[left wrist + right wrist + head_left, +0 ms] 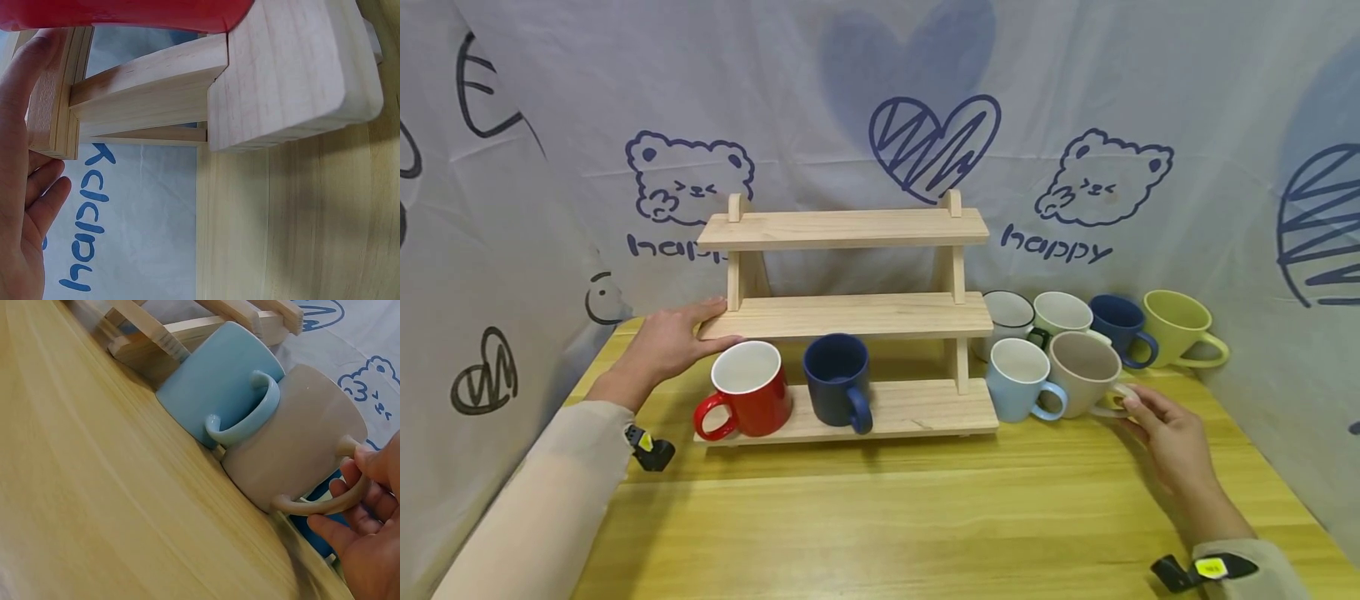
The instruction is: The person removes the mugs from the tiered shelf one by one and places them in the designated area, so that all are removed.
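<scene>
My left hand [672,340] grips the left end of the middle tier of a three-tier wooden display shelf [850,315], with the board's end [53,100] between thumb and fingers. On the bottom tier stand a red mug [758,402], its handle to the left, and a dark blue mug [829,390], its handle toward the front. At the right, my right hand [1168,437] pinches the handle of a beige mug [1078,379]. That mug stands upright close beside a light blue mug [219,381], and the thumb and fingers curl round its handle [325,505].
Behind the beige mug stand a white mug with a dark rim [1006,315], a pale green-white mug [1063,310], a navy mug [1114,321] and a yellow-green mug [1172,325]. A printed white cloth [820,108] hangs behind and beside the wooden table [865,525].
</scene>
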A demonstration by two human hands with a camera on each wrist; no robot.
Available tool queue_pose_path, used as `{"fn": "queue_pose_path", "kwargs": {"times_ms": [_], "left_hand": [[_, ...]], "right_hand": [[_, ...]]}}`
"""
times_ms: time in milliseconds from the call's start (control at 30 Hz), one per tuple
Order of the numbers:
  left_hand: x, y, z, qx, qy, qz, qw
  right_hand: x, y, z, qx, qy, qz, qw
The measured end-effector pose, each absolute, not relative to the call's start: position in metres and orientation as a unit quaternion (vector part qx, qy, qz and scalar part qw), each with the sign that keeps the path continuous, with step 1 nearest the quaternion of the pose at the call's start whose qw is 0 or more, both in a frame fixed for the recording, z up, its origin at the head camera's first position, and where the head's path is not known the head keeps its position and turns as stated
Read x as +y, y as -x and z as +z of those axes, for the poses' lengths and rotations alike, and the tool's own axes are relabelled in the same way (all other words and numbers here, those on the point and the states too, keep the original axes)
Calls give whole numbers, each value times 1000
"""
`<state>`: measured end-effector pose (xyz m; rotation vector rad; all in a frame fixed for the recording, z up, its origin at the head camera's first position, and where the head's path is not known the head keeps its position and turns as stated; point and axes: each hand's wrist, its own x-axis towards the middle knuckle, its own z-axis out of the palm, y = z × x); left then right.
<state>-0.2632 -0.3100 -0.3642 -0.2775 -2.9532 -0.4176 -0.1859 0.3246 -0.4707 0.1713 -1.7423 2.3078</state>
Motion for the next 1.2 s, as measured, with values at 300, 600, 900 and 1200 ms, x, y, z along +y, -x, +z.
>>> {"fn": "queue_pose_path", "kwargs": {"times_ms": [300, 600, 900, 1200], "left_hand": [[-312, 262, -366, -983, 97, -136, 75], [-311, 262, -366, -984, 96, -133, 73], [-311, 263, -365, -984, 97, -130, 76], [-309, 261, -361, -983, 112, -121, 76]], "right_hand": [[327, 185, -473, -650, -52, 749, 120], [326, 183, -464, -780, 20, 611, 134], [328, 180, -456, -818, 11, 546, 179], [325, 174, -441, -858, 7, 470, 206]]}}
